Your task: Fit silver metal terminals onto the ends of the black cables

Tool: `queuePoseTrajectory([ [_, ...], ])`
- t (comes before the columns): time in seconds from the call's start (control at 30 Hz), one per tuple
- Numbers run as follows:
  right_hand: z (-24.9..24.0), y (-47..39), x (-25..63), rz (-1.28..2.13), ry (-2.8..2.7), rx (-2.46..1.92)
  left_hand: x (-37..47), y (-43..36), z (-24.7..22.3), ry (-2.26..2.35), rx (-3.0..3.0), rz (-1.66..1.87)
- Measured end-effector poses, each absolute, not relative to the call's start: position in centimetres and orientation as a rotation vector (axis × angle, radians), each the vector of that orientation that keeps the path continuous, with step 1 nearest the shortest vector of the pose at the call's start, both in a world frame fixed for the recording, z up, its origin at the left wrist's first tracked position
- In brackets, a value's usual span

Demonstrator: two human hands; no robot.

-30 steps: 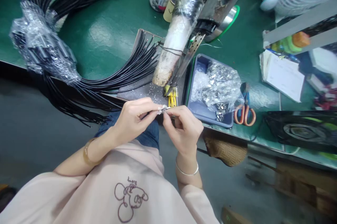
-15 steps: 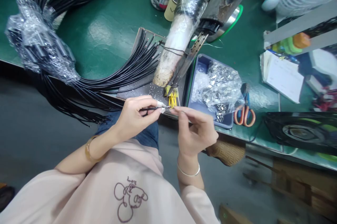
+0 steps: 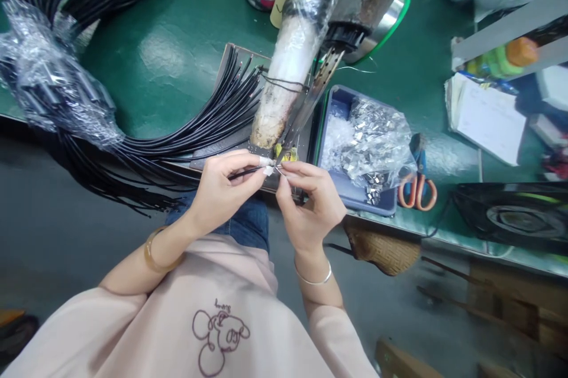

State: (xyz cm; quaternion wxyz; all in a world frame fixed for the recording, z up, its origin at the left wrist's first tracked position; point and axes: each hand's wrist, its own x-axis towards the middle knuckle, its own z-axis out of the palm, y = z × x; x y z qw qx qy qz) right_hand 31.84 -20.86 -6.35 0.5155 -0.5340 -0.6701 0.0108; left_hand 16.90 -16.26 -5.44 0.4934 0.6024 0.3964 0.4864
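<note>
My left hand (image 3: 228,186) pinches a black cable (image 3: 242,174) close to its end, with the thumb and a white-wrapped fingertip. A small pale piece sits at the cable end by the thumb tip. My right hand (image 3: 310,200) meets it there, its thumb and fingers closed around something thin and too small to name. The soldering iron (image 3: 329,64), fixed slanting down, has its tip right by the fingertips. A yellow piece (image 3: 288,153) lies behind them, partly hidden. Beside the iron hangs a thick white wrapped tube (image 3: 288,52).
A bundle of black cables (image 3: 190,135), partly in plastic wrap (image 3: 57,70), runs along the bench's left side. On the right are a blue tray (image 3: 322,147) with bagged metal connectors (image 3: 373,135), orange-handled scissors (image 3: 418,189), a notepad (image 3: 486,120) and a black fan-like device (image 3: 510,215).
Both hands have moved slightly up and left in view, bringing the cable end to the iron's tip. My right hand's fingers have come nearer my left fingertips. The whole view has shifted a little.
</note>
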Motion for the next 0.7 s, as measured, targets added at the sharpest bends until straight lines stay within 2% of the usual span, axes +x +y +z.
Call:
queuePoseTrajectory([
  [0.27,-5.85,-20.81,31.73,-0.023,-1.623,-1.275,17.03,-16.4,-5.16,0.979,1.444,1.212],
  [0.5,-6.21,-21.37,31.83,-0.08,-1.699,-1.287,16.81,-16.53,-5.34,0.994,1.297,1.076],
  [0.7,-6.33,-21.45,32.06,-0.085,-1.674,-1.273,16.49,-16.62,-5.72,0.926,1.582,1.144],
])
